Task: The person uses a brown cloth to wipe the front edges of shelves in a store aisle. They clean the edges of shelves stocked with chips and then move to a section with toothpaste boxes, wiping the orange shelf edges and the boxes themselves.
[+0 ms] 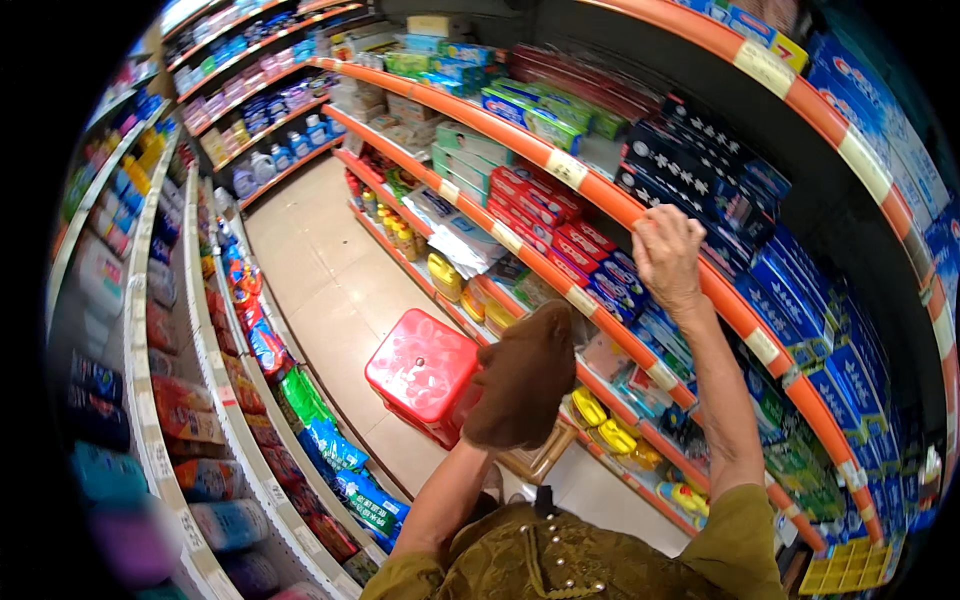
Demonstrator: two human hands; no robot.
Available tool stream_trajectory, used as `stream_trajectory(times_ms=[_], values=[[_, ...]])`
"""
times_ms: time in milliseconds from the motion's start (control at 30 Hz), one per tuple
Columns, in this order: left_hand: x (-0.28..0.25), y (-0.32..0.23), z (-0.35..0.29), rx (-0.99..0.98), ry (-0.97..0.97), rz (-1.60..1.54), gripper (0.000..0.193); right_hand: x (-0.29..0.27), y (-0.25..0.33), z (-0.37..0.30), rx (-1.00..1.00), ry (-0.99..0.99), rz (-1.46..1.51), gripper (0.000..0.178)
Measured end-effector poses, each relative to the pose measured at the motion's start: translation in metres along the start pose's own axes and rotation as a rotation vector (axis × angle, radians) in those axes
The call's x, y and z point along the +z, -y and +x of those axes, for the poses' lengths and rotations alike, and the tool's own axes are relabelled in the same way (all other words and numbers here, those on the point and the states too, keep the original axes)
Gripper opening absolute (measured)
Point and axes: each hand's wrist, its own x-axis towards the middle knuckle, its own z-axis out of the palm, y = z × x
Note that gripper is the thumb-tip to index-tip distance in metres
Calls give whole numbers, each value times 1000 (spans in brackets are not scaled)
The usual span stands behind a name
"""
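My left hand (470, 448) is wrapped in a brown cloth (525, 385), which hides most of its fingers. Cloth and hand hang in front of the lower shelves on the right, above a wooden-framed thing on the floor. Higher up, my right hand (668, 258) curls its fingers over the orange front edge (735, 310) of a shelf. Dark toothpaste boxes (690, 165) are stacked just behind those fingers. Red toothpaste boxes (535, 195) sit one shelf lower, left of my right hand.
A red plastic stool (422, 365) stands on the tiled floor (310, 235) to the left. Shelves with colourful packets (330, 445) run along the left side. Yellow bottles (605, 425) fill part of the bottom right shelf. A yellow basket (850, 567) is at the lower right.
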Motion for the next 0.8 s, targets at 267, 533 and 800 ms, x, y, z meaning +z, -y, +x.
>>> stream_trajectory(times_ms=[267, 533, 800], values=[[39, 87, -34, -133, -61, -56, 12, 80, 10, 15, -41, 40, -132, 35], [51, 178, 48, -505, -52, -368, 26, 87, 6, 39, -109, 145, -263, 52], [65, 200, 191, 52, -316, -433, 27, 93, 9, 43, -32, 286, -477, 62]])
